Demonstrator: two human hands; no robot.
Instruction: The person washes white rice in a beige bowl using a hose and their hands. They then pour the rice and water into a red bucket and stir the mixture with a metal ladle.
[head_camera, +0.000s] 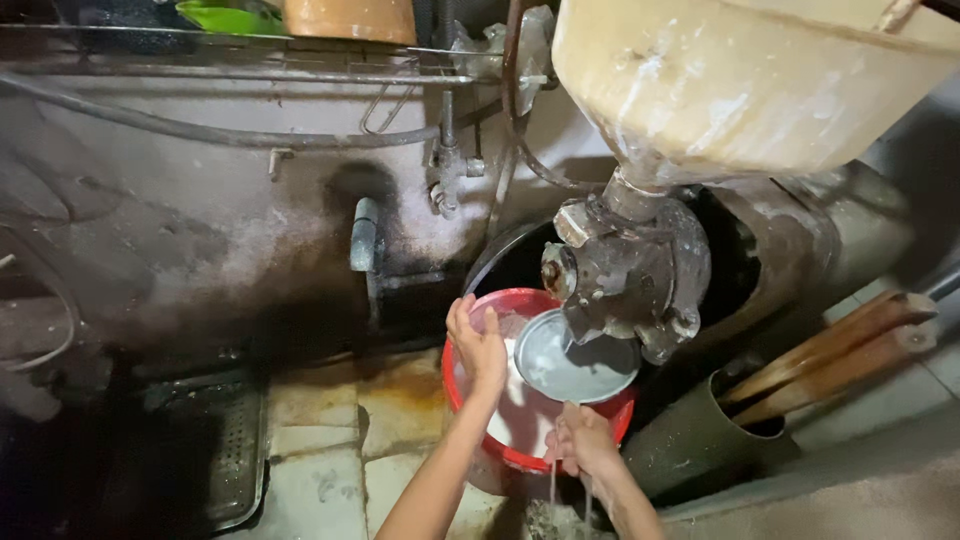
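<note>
Much of what you face is dark: the lower left corner falls into shadow, and only a perforated metal tray (225, 450) shows at its edge on the stained tile floor (340, 440). The big cream hopper (720, 85) is cut off by the top and right edges, and the green thing (225, 15) and the orange-brown vessel (350, 18) on the wire shelf at the top are cropped too, so you cannot tell what they are.

Your left hand (478, 345) rests over the near-left rim of the red bucket (505, 300), fingers spread and loose, its grip closed on nothing. Your right hand (583, 440) has its grip closed on the near edge of the round metal plate (575, 365), which lies tilted over the bucket's mouth, just under the outlet of the grimy metal grinder (625, 275). White liquid fills the bucket, and thin streams run down from your right hand. The bucket stands on the floor beneath the grinder, its far side hidden behind the plate and the machine.

A grey pipe stub (364, 235) sticks out of the sooty wall to the left. At the right, wooden sticks (840, 350) lean out of a dark green cylinder (700, 440), right beside the bucket.
</note>
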